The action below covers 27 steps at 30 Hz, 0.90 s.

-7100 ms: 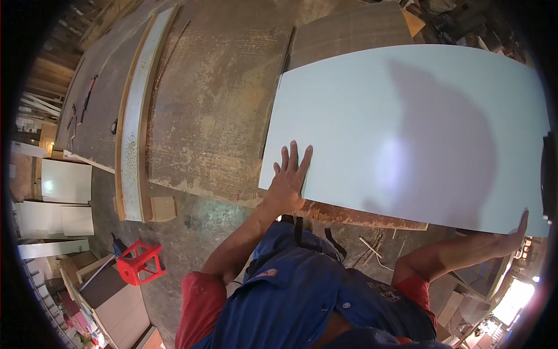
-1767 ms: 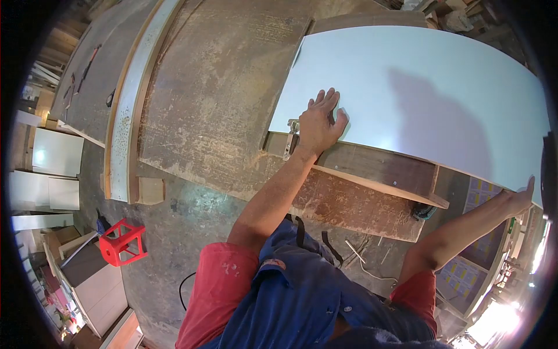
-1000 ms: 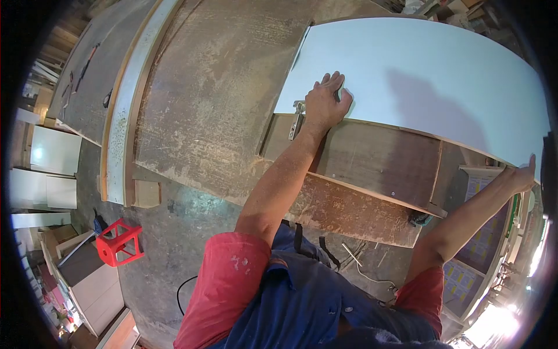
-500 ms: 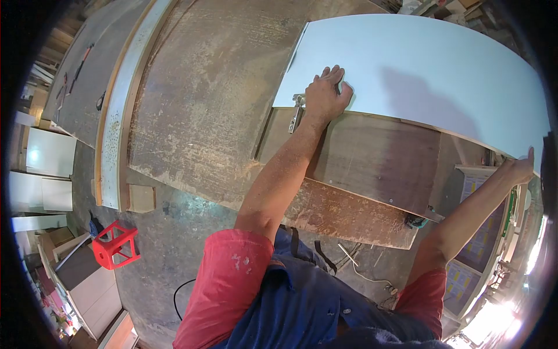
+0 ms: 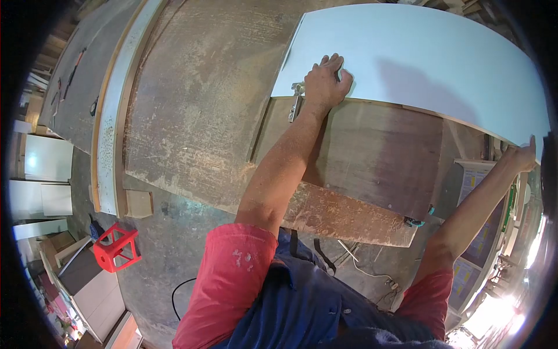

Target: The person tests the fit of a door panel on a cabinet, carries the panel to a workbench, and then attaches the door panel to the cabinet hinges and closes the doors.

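A long white panel [image 5: 418, 41] lies across the far side of the worn wooden worktop. My left hand [image 5: 326, 82] rests on its left part near the close edge, fingers stretched out and holding nothing. Beside that wrist, a metal cabinet hinge [image 5: 296, 103] sits at the panel edge, its arm sticking out toward me. At the far right corner, my right hand [image 5: 521, 158] grips the panel's edge with the thumb on top; its other fingers are hidden below. A brown board [image 5: 378, 151] lies under and in front of the panel.
A teal-and-black tool [image 5: 418, 221] lies by the worktop's near right corner. A long pale beam [image 5: 113, 110] stands to the left. On the floor are a red plastic stool [image 5: 116, 249] and a cable [image 5: 369, 273]. White boards [image 5: 47, 157] lean at the far left.
The whole scene sits slightly higher in the view, as the camera has shifted. Both hands keep their places on the panel, which shows no clear movement of its own.
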Available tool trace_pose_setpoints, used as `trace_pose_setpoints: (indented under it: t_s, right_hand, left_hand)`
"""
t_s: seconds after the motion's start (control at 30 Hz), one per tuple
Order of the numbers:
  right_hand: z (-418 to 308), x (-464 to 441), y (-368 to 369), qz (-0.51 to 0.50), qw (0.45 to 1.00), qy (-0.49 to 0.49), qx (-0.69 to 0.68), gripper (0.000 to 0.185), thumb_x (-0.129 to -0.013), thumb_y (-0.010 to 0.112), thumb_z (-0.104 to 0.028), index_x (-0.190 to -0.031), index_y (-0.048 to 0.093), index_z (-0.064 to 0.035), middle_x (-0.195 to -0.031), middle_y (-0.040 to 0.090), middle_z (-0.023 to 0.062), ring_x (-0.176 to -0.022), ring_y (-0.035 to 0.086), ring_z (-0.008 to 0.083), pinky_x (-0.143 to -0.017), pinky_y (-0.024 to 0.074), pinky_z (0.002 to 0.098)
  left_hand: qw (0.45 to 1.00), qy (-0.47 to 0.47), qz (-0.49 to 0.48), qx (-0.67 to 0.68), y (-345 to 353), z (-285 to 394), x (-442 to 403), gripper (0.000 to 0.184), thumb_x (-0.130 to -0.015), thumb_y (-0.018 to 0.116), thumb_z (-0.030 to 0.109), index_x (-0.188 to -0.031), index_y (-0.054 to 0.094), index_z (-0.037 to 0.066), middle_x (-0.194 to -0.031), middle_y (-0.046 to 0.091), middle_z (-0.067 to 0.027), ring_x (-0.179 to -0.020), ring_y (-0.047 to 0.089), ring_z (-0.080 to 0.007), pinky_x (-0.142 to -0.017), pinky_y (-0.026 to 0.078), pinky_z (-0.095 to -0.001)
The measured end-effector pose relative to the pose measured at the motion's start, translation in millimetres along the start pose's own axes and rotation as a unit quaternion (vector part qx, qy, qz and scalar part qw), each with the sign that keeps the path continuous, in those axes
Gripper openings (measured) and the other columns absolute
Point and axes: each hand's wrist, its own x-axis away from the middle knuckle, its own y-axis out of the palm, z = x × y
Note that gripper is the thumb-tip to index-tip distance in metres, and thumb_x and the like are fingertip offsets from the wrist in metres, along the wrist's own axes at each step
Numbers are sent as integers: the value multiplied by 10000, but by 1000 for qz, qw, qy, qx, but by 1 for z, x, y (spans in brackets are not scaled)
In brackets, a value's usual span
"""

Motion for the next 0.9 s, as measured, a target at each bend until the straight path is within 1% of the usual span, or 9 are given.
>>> trace_pose_setpoints:
  t_s: [0.1, 0.23, 0.3, 0.43, 0.53, 0.63, 0.73, 0.83, 0.9]
  right_hand:
    - [14, -25, -1, -73, 997, -31, -24, 529, -692, 737, 52, -1035, 343, 136, -983, 571, 247, -775, 643, 346, -703, 616, 486]
    - [33, -47, 8, -33, 998, -19, -47, 511, -693, 729, 65, -1004, 330, 139, -971, 569, 247, -773, 640, 351, -706, 613, 502]
    - [41, -58, 8, -66, 997, 0, -42, 502, -695, 728, 68, -985, 327, 144, -974, 571, 257, -767, 636, 355, -715, 610, 511]
    - [44, -62, 20, -66, 995, 14, -77, 516, -693, 739, 55, -979, 321, 152, -975, 573, 256, -758, 634, 347, -708, 610, 507]
    - [42, -51, 25, -41, 998, -9, -36, 510, -703, 732, 55, -978, 315, 155, -971, 572, 258, -759, 634, 344, -710, 610, 506]
    - [51, -64, 26, -80, 994, 11, -77, 509, -720, 717, 58, -994, 302, 164, -971, 572, 258, -772, 635, 336, -705, 613, 499]
    - [57, -70, 30, -88, 994, 36, -53, 447, -742, 690, 75, -992, 332, 168, -977, 571, 259, -800, 642, 345, -707, 616, 505]
    - [37, -27, 41, -104, 986, 4, -126, 337, -754, 674, 87, -948, 407, 155, -979, 569, 258, -815, 645, 354, -699, 618, 517]
    - [34, -21, 46, -83, 992, 22, -95, 257, -765, 658, 99, -928, 461, 130, -993, 567, 255, -826, 646, 370, -708, 616, 532]
  left_hand:
    - [1000, -1, -1, 5, 3, -3, -5, 438, -798, 513, 259, -1155, 634, 36, -1273, 583, -157, -1206, 516, -394, -966, 456, -459]
    - [1000, -6, 2, 4, 8, -5, -12, 441, -795, 512, 262, -1153, 637, 37, -1276, 582, -156, -1207, 515, -394, -979, 447, -452]
    - [1000, -1, 4, 3, 10, -6, -15, 450, -793, 512, 270, -1156, 637, 36, -1279, 580, -155, -1208, 514, -394, -986, 441, -448]
    - [1000, 1, 5, 10, 16, -10, -23, 454, -790, 513, 273, -1157, 637, 35, -1277, 582, -154, -1201, 517, -398, -975, 448, -451]
    - [1000, 1, 8, 5, 18, -10, -27, 455, -789, 515, 274, -1156, 638, 35, -1276, 582, -154, -1194, 522, -399, -965, 454, -456]
    - [1000, 4, 6, 11, 17, -8, -29, 443, -789, 514, 271, -1139, 641, 32, -1268, 586, -159, -1187, 527, -396, -953, 460, -460]
    - [1000, 2, 18, 8, 21, -9, -33, 428, -793, 511, 271, -1118, 642, 26, -1257, 592, -163, -1180, 530, -400, -947, 461, -464]
    - [1000, 15, 20, 6, 20, -8, -41, 421, -796, 511, 271, -1112, 640, 25, -1252, 592, -170, -1179, 528, -409, -947, 459, -466]
    - [999, -36, -30, 23, 18, -6, -44, 428, -796, 514, 268, -1128, 634, 27, -1256, 587, -179, -1181, 522, -419, -954, 453, -469]
